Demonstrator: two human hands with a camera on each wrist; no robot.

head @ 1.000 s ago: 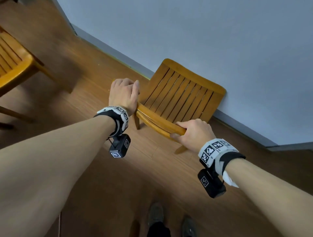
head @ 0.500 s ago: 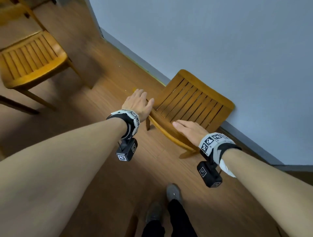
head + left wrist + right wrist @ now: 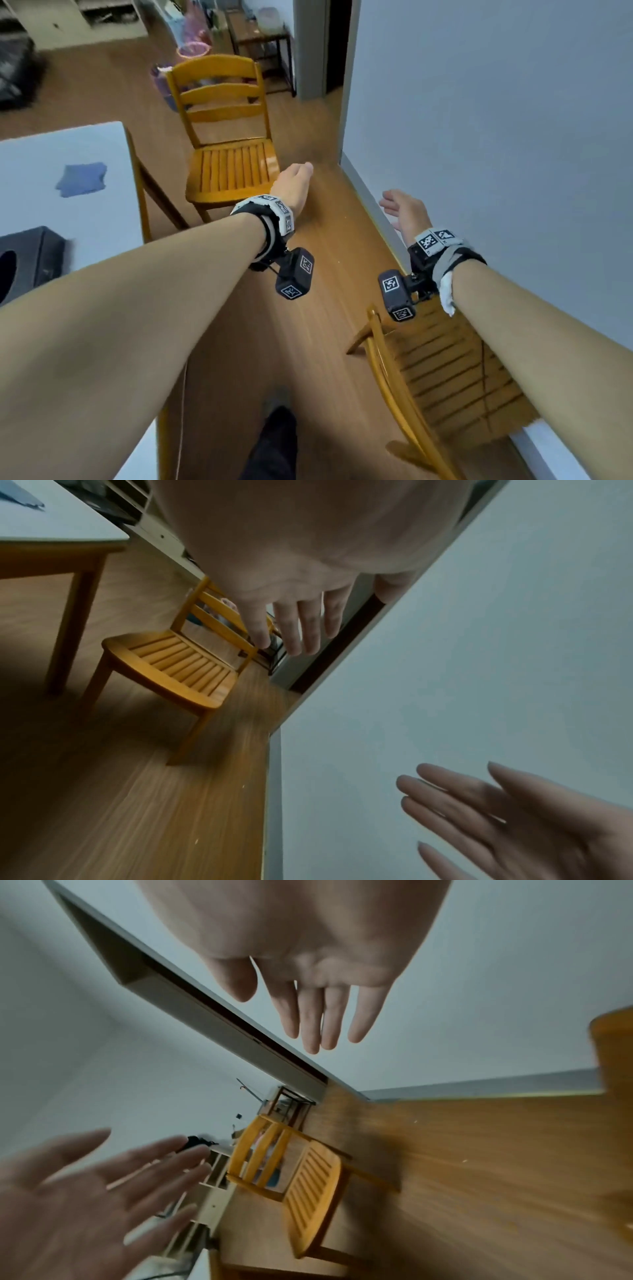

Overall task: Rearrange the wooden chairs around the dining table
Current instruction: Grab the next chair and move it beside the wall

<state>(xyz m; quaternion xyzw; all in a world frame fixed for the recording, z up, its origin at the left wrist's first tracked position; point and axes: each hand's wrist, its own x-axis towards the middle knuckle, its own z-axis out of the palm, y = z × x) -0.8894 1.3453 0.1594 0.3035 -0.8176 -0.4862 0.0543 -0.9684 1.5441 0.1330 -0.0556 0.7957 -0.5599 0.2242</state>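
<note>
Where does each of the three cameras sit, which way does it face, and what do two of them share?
Head: worn high, looking forward and down past both forearms at the left hand, right hand, white-topped dining table and slatted orange wooden chair ahead.
Left wrist: under the left palm, facing along its fingers toward that chair; the right hand also shows.
Right wrist: under the right palm, facing along its fingers; the left hand also shows.
Shared: all three see that chair.

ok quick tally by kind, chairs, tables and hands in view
wooden chairs: 2, one ahead by the table, one against the wall
dining table: 1
hands: 2, left hand, right hand, both holding nothing
total: 5
</note>
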